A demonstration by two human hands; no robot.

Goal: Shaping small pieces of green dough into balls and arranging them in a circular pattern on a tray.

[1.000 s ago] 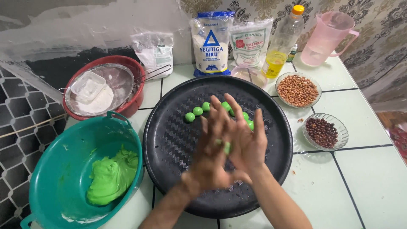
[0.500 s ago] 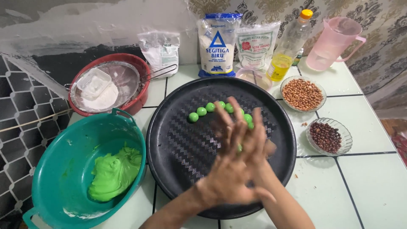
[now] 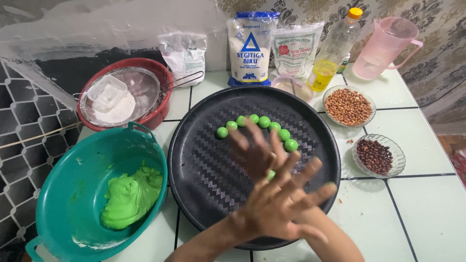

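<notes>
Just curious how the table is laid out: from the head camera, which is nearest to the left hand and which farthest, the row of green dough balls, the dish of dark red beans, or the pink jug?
1. Row of green dough balls, on the black tray just beyond the left hand.
2. Dish of dark red beans, off to the right of the tray.
3. Pink jug, at the far right corner by the wall.
</notes>
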